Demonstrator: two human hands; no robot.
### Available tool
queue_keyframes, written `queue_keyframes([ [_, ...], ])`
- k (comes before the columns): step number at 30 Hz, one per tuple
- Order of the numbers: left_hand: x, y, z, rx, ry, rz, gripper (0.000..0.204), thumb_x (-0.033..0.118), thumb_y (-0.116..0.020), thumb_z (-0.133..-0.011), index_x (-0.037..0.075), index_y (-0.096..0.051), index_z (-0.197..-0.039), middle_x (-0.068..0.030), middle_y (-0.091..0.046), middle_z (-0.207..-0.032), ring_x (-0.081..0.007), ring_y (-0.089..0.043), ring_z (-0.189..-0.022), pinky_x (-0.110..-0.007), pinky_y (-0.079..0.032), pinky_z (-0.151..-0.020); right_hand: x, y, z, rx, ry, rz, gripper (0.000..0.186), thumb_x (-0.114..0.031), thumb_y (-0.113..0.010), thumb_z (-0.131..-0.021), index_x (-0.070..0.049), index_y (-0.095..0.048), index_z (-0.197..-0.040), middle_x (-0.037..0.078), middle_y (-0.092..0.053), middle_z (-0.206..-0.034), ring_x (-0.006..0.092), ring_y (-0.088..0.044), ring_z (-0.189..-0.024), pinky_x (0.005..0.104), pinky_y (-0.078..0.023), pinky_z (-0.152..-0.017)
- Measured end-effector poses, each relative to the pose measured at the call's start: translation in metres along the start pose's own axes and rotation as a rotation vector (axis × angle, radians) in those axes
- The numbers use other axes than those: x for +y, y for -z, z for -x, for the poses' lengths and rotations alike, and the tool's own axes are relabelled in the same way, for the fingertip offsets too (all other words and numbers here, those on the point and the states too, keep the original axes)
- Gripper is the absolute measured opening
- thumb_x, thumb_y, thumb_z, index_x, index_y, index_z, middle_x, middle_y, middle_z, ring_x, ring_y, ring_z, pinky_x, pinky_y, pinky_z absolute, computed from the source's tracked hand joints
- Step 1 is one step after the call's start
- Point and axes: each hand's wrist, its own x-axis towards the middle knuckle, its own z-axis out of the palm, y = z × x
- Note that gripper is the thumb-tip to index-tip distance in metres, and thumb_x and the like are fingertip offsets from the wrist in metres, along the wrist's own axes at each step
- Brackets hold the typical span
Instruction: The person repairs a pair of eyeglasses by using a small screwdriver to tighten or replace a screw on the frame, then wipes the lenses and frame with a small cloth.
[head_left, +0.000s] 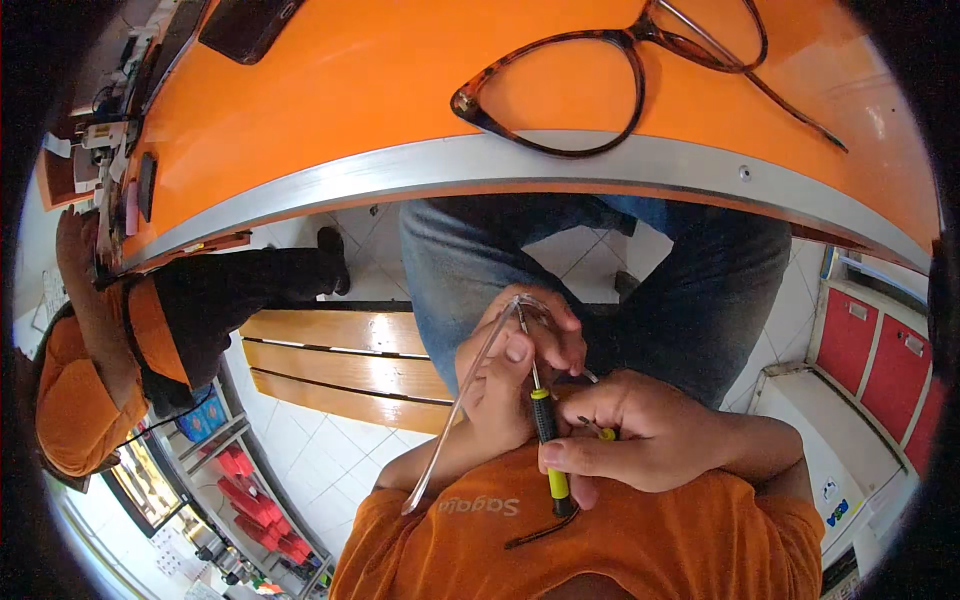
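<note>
Gripping the clear glasses [457, 405] in our left hand [505, 375], we have one long arm of the frame running toward seven o'clock. Our right hand [645, 435], at four o'clock from the left, grips the yellow-and-black screwdriver [545, 420]. Its shaft points just short of twelve, tip near the frame's upper corner; contact we cannot tell.

Orange tee [650, 530], pretty casual, with small pale lettering [480, 506] on the chest and short sleeves [785, 520] leaving both forearms [425, 465] bare. Jeans [725, 270] are plain blue denim, kinda washed out on the left thigh. Fingers [580, 455] are bare too, fwiw.
</note>
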Motion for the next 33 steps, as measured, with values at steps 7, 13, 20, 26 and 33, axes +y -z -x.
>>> queue_keyframes([
  [7, -0.0033, 0.0030, 0.0016, -0.011, -0.057, -0.051, 0.043, 0.030, -0.046, -0.099, -0.002, -0.056, -0.073, -0.0209, -0.055, -0.092, -0.0203, -0.057, -0.066, -0.031, -0.048, -0.056, -0.0015, -0.0008, 0.0002, -0.047, -0.003, -0.011, 0.030, -0.028, -0.052, -0.100, -0.004, -0.065, -0.086, 0.001, -0.069, -0.070, 0.0081, -0.065, -0.066, 0.0239, -0.047, -0.060],
  [13, -0.0023, -0.0005, 0.0030, 0.017, -0.086, -0.062, 0.043, 0.031, -0.045, -0.099, -0.002, -0.056, -0.073, -0.0215, -0.055, -0.089, -0.0196, -0.056, -0.063, -0.030, -0.047, -0.054, -0.0057, -0.0027, 0.0010, -0.085, -0.016, -0.106, 0.033, -0.027, -0.047, -0.102, -0.002, -0.059, -0.085, 0.005, -0.068, -0.070, 0.0113, -0.064, -0.065, 0.0268, -0.048, -0.060],
  [20, -0.0030, 0.0020, 0.0038, 0.028, -0.137, -0.088, 0.044, 0.031, -0.045, -0.099, -0.003, -0.056, -0.072, -0.0220, -0.055, -0.089, -0.0202, -0.055, -0.062, -0.030, -0.046, -0.053, -0.0016, -0.0046, 0.0018, -0.092, -0.033, -0.163, 0.029, -0.025, -0.050, -0.102, 0.000, -0.062, -0.092, 0.004, -0.067, -0.073, 0.0089, -0.065, -0.069, 0.0223, -0.048, -0.062],
  [26, -0.0051, -0.0013, 0.0064, 0.064, -0.123, -0.008, 0.045, 0.031, -0.046, -0.098, -0.004, -0.055, -0.071, -0.0229, -0.055, -0.088, -0.0204, -0.055, -0.062, -0.030, -0.045, -0.053, 0.0005, -0.0034, 0.0032, -0.108, 0.009, -0.096, 0.031, -0.026, -0.049, -0.102, 0.000, -0.061, -0.091, 0.003, -0.065, -0.072, 0.0086, -0.064, -0.070, 0.0222, -0.046, -0.063],
  [33, -0.0049, -0.0032, 0.0061, 0.065, -0.150, -0.004, 0.046, 0.032, -0.047, -0.098, -0.004, -0.055, -0.071, -0.0231, -0.055, -0.089, -0.0200, -0.055, -0.062, -0.030, -0.045, -0.053, -0.0026, -0.0027, 0.0047, -0.112, -0.022, -0.062, 0.031, -0.026, -0.048, -0.102, 0.000, -0.061, -0.091, 0.003, -0.063, -0.072, 0.0083, -0.060, -0.068, 0.0224, -0.045, -0.062],
])
